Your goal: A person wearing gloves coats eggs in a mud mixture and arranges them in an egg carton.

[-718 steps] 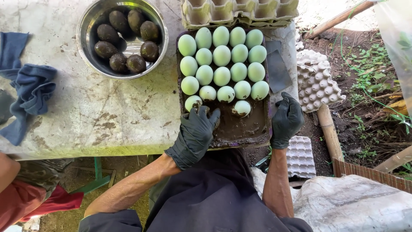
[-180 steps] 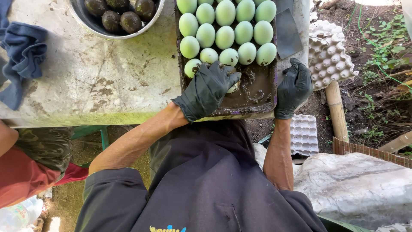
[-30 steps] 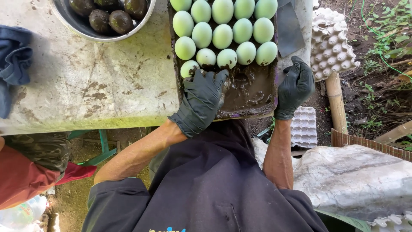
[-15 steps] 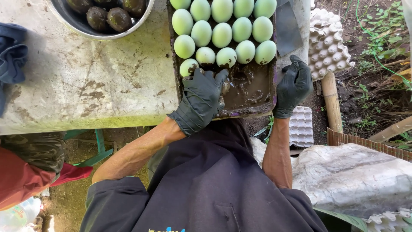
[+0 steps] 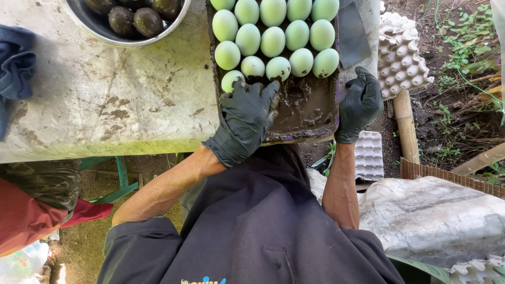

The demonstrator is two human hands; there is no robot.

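Observation:
A dark, muddy tray [image 5: 307, 113] sits at the table's near edge, holding several pale green eggs [image 5: 273, 41] in rows at its far end. My left hand [image 5: 247, 118], in a black glove, lies spread on the tray's near left part, fingertips touching the nearest eggs and the mud. My right hand [image 5: 359, 103], also gloved in black, grips the tray's right edge with curled fingers.
A metal bowl [image 5: 113, 36] of mud-coated dark eggs stands at the back left on the stained table [image 5: 110, 105]. A blue cloth [image 5: 16, 63] lies at the left edge. Grey egg cartons [image 5: 402, 55] stack to the right, one more carton [image 5: 369, 155] below. Another person's red garment [image 5: 31, 210] shows lower left.
Both hands stay on the tray. The left hand's fingers have shifted slightly on the mud near the closest eggs; the view has barely moved.

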